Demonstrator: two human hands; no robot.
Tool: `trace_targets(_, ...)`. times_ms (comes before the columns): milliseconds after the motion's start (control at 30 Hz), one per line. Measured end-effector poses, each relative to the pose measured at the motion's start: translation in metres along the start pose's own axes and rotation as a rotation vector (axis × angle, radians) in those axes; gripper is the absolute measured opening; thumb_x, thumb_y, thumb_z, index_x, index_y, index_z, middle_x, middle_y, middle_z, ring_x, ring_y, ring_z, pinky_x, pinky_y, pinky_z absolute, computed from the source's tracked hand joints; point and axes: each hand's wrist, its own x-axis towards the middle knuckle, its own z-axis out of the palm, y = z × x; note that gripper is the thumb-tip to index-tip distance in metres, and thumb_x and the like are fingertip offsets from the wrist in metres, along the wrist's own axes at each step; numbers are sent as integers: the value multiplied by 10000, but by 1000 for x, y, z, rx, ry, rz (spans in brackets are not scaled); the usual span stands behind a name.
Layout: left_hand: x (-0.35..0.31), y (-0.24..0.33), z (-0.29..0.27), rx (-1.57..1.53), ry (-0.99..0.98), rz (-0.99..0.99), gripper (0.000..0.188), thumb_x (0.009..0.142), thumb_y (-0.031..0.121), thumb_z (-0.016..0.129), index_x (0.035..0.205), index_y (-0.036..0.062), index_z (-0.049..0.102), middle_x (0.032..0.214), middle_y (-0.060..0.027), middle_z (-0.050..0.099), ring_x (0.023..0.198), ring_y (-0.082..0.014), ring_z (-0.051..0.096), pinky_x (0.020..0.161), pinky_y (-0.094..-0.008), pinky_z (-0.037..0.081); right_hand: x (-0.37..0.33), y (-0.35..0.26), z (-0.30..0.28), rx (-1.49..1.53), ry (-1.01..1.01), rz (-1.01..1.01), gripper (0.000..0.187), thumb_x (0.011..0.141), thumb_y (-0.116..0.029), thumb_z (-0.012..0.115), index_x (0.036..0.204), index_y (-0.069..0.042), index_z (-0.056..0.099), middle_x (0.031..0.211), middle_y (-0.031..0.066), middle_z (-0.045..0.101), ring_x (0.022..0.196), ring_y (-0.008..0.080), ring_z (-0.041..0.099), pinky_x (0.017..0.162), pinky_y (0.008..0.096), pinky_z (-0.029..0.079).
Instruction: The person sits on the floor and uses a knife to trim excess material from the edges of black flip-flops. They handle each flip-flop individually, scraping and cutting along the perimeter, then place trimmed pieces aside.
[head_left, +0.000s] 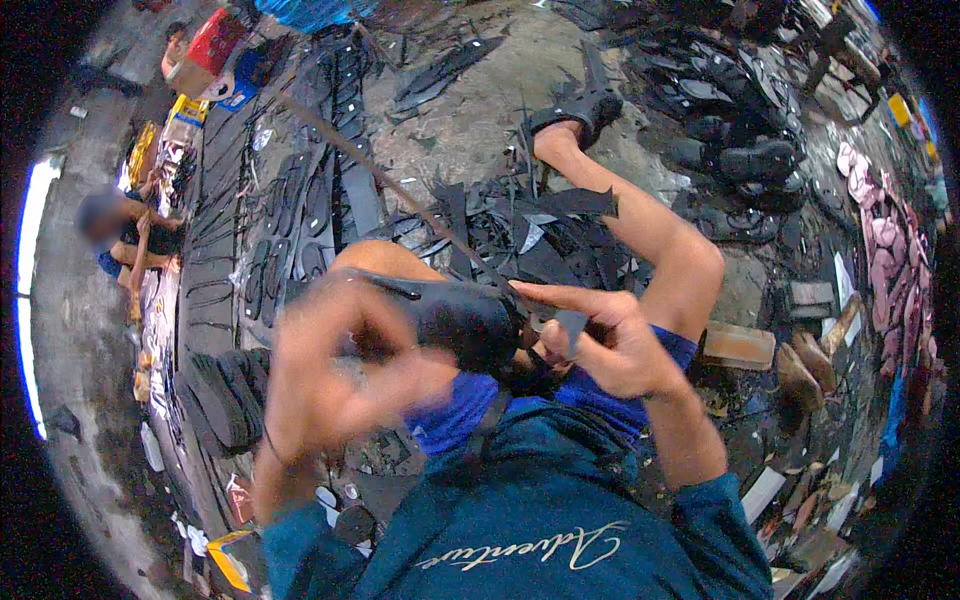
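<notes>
My right hand [622, 345] is pinched around a small dark grey strip [573, 328] in front of my lap, its index finger stretched toward the left. My left hand [345, 365] is smeared by motion, so its grip does not show. Beside its fingers, a thin black strip [388, 287] lies near the top of a smooth black piece [460, 322] that covers my thigh between the hands. I cannot make out what this piece is. Black sheet offcuts [545, 235] lie heaped just beyond it.
A stack of black soles [225, 400] stands at left. Black sandals [740, 155] are piled far right, and pink footwear pieces [885, 255] beyond them. A wooden block [738, 346] lies right of my knee. Another person [140, 235] sits at far left.
</notes>
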Motion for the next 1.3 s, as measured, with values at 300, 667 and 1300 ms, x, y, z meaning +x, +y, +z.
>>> trace_targets(300, -11, -42, 148, -1515, 709, -544, 474, 996, 467, 539, 1243, 64, 565, 1166, -83, 654, 1074, -242, 643, 953, -429, 528, -34, 51, 44, -86, 401, -77, 396, 924, -179, 691, 1289, -40, 628, 894, 51, 688, 722, 91, 601, 665, 261, 502)
trace_targets(667, -11, -56, 158, -1533, 764, -696, 337, 972, 396, 608, 1110, 91, 645, 1016, -47, 715, 894, -202, 701, 807, -367, 581, -108, 70, 54, -668, 626, -26, 330, 832, -166, 771, 1136, -57, 704, 904, 120, 726, 666, 204, 670, 615, 328, 555)
trace_targets(1300, 233, -216, 96, -587, 221, -385, 321, 970, 281, 641, 1156, 24, 594, 1022, -59, 688, 911, -124, 641, 744, -287, 532, 33, 9, -115, 751, 1017, -418, 580, 1035, -442, 444, 1405, 4, 415, 1354, 142, 567, 512, 43, 446, 418, 233, 427)
